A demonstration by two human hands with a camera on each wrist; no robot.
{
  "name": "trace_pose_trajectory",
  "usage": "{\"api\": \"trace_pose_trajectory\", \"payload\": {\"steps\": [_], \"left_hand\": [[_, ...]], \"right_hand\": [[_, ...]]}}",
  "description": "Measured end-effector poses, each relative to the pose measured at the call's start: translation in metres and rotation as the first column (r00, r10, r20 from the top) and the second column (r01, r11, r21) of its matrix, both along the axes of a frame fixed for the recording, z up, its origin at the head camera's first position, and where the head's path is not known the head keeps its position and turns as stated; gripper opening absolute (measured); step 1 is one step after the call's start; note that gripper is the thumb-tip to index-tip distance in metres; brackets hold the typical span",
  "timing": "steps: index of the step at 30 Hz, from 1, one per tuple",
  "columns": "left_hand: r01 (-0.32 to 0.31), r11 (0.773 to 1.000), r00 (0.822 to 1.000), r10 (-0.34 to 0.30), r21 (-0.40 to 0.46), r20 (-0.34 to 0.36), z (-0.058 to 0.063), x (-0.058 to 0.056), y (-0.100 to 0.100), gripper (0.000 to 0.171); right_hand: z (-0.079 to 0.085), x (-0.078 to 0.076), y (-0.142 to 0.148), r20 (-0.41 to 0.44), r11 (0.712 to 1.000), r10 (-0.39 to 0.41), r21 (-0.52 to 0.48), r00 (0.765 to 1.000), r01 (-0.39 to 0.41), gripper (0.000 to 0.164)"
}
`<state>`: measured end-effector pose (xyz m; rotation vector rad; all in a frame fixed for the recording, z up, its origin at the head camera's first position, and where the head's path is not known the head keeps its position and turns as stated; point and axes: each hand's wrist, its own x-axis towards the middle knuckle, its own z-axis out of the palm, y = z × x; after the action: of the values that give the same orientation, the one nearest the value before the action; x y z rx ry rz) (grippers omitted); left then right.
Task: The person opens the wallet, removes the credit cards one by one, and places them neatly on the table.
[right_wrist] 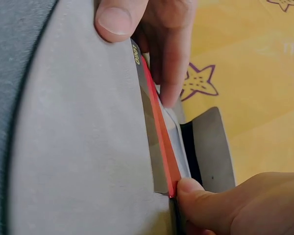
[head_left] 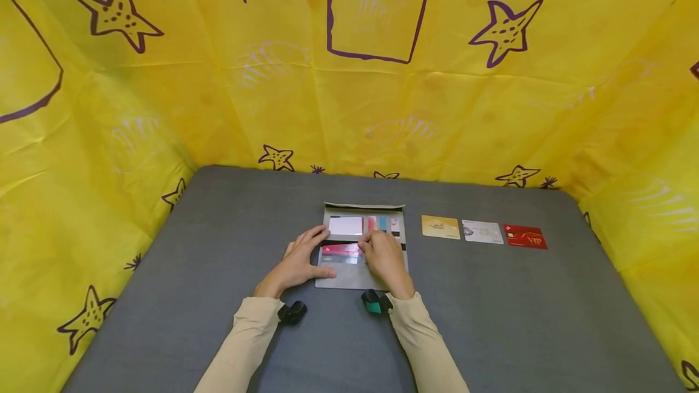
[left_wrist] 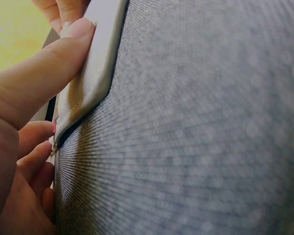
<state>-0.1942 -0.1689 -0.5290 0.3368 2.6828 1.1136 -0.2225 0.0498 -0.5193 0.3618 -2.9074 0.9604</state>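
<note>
A grey wallet (head_left: pixel 341 281) lies unfolded on the table, several cards in its slots. My right hand (head_left: pixel 385 256) pinches the right end of a red card (head_left: pixel 340 249) at the lower slots between thumb and fingertips. Below the red card, a dark grey card (head_left: pixel 337 259) shows in the same panel. My left hand (head_left: pixel 297 264) rests at the wallet's left edge, its thumb (right_wrist: pixel 115 22) on the lower panel and its fingers spread toward the card slots. A white card (head_left: pixel 345 225) sits in the upper panel.
To the right of the wallet lie a gold card (head_left: pixel 440 227), a silver card (head_left: pixel 483 231) and a red VIP card (head_left: pixel 525 236) in a row. The grey tabletop (head_left: pixel 202 247) is bordered by yellow cloth (head_left: pixel 349 108) with purple drawings.
</note>
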Motion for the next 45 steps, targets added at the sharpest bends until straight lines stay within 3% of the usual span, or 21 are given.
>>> {"api": "trace_pose_trajectory", "payload": {"steps": [13, 19, 29, 36, 45], "left_hand": [[0.002, 1.000, 1.000, -0.002, 0.015, -0.013, 0.000, 0.001, -0.001, 0.094], [0.010, 1.000, 1.000, -0.010, 0.008, -0.008, 0.001, 0.001, 0.001, 0.094], [0.007, 1.000, 1.000, -0.007, -0.002, -0.005, 0.002, 0.001, 0.000, 0.093], [0.010, 1.000, 1.000, -0.011, -0.008, -0.014, 0.000, -0.001, -0.001, 0.094], [0.015, 1.000, 1.000, -0.015, -0.008, -0.016, 0.001, -0.001, -0.002, 0.094]], "right_hand": [[0.008, -0.015, -0.004, 0.056, 0.995, 0.061, 0.074, 0.997, -0.065, 0.015], [0.011, -0.013, -0.002, 0.100, 0.993, 0.030, 0.111, 0.995, -0.041, 0.016], [0.014, -0.010, -0.003, 0.078, 0.993, 0.014, 0.113, 0.997, -0.022, 0.016], [0.013, -0.013, -0.002, 0.040, 0.995, 0.049, 0.083, 0.998, -0.052, 0.016], [0.016, -0.018, 0.002, 0.083, 0.987, 0.160, 0.021, 0.984, -0.162, 0.014]]}}
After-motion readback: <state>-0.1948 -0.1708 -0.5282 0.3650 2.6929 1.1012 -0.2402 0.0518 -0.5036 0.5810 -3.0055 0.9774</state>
